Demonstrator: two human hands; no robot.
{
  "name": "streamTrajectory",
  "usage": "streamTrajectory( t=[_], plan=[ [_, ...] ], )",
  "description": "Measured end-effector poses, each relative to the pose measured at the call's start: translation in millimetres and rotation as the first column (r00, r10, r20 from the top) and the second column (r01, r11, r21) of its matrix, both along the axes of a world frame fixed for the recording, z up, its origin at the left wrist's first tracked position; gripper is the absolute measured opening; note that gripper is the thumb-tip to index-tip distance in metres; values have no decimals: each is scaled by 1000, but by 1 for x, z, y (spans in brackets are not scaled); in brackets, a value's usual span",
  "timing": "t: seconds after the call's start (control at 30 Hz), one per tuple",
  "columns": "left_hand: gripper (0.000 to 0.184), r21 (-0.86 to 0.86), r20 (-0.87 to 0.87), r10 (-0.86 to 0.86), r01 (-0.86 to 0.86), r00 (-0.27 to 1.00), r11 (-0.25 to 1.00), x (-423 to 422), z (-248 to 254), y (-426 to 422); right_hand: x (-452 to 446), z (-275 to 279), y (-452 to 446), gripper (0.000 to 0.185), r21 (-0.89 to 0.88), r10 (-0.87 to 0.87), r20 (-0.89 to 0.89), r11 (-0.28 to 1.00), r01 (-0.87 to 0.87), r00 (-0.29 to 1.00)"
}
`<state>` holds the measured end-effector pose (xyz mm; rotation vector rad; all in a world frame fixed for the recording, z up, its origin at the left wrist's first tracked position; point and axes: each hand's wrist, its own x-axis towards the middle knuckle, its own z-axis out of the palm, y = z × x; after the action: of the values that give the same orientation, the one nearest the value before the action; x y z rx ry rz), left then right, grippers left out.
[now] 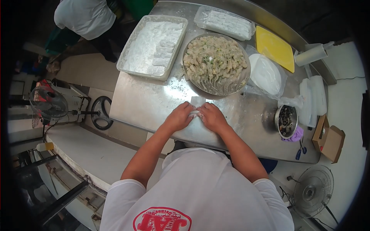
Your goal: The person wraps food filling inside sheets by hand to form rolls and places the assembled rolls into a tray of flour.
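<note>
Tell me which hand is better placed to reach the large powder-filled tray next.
Probably the left hand: the tray lies ahead on that side, and the right hand is farther away. Both are occupied with the white piece.

Red "JAT" lettering (162, 222), upside down, white shirt (216, 184)

Wrapper (198, 101): whitish, thin, slightly translucent. Far end unrolled, flat, squarish, on the steel tabletop (148, 106), just on the near side of the platter (220, 91). Near end bunched into a small pale roll (195, 112), lying crosswise, pinched between both hands' fingers (187, 106). Partly covered; contents can't be made out.
</note>
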<state>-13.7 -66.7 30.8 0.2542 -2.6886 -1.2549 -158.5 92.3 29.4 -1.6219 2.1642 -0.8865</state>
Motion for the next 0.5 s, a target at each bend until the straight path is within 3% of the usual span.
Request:
streamTrajectory(
  t=[0.13,0.33,0.5],
  plan=[
    [29,-31,61,12,-10,998,999,-7,-5,-5,1,16,-7,22,-98,-28,28,995,31,999],
    [30,-97,5,23,-23,1000,995,-6,-6,-4,-4,-5,-8,28,3,-17,-9,1000,17,1000],
    [37,-144,28,-25,29,999,989,-11,-14,-13,-1,6,-8,33,-70,-35,-91,997,29,995]
  ],
)
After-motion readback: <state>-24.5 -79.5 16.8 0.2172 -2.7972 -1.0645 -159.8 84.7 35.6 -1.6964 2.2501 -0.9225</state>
